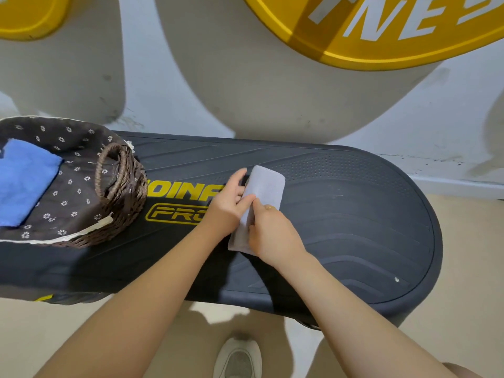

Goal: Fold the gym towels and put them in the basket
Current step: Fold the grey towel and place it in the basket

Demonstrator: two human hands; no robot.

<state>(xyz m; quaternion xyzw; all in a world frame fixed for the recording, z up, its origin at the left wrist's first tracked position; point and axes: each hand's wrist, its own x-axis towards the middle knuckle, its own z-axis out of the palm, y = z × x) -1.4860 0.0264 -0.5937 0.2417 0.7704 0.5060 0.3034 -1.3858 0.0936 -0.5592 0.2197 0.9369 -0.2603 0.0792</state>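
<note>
A small grey towel [266,184], folded into a narrow strip, lies on the black step platform [354,222] near its middle. My left hand [227,205] holds the strip's left edge, thumb on top. My right hand [272,233] pinches the near part of the same towel. A brown wicker basket [124,186] with a dark flowered lining stands on the platform's left end. A folded blue towel [21,181] lies inside it.
The platform stands against a white wall with large yellow signs [381,36]. Beige floor lies in front, with my white shoe [238,358] under the platform's near edge. The platform's right half is bare.
</note>
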